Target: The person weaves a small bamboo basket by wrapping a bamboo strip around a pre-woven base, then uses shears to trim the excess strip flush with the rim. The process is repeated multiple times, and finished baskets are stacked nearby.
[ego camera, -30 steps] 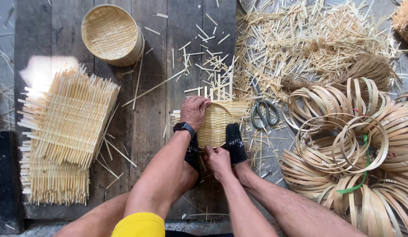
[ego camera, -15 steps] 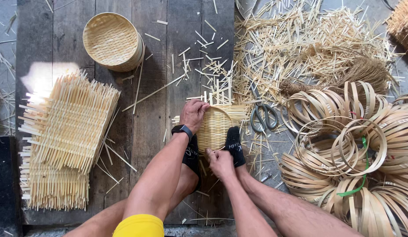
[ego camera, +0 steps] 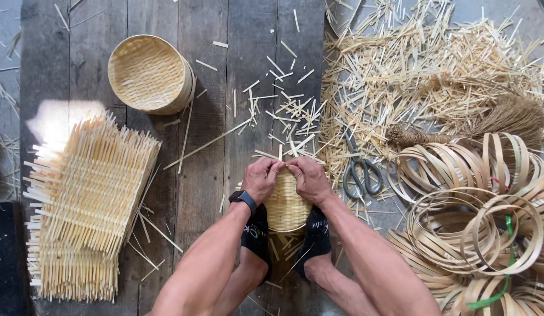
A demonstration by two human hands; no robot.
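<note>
Spread over grey planks (ego camera: pixel 207 175): mats (ego camera: pixel 88 205) at left, hoops (ego camera: pixel 477 216) at right, offcuts (ego camera: pixel 436 64) above them. Round basket (ego camera: pixel 149 73) top left. At centre, between both feet, small basket (ego camera: pixel 285 206) pinched at its top rim by left hand (ego camera: pixel 261 178) and right hand (ego camera: pixel 308 178), fingers curled tight. Scissors (ego camera: pixel 360 172) just right.

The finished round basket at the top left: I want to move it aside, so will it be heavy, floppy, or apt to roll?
The round basket is thin woven strips, so it is probably light for its size. Its banded rim suggests it keeps its shape rather than flopping. It sits slightly tilted on the plank floor; set on its rim it might roll.
</note>
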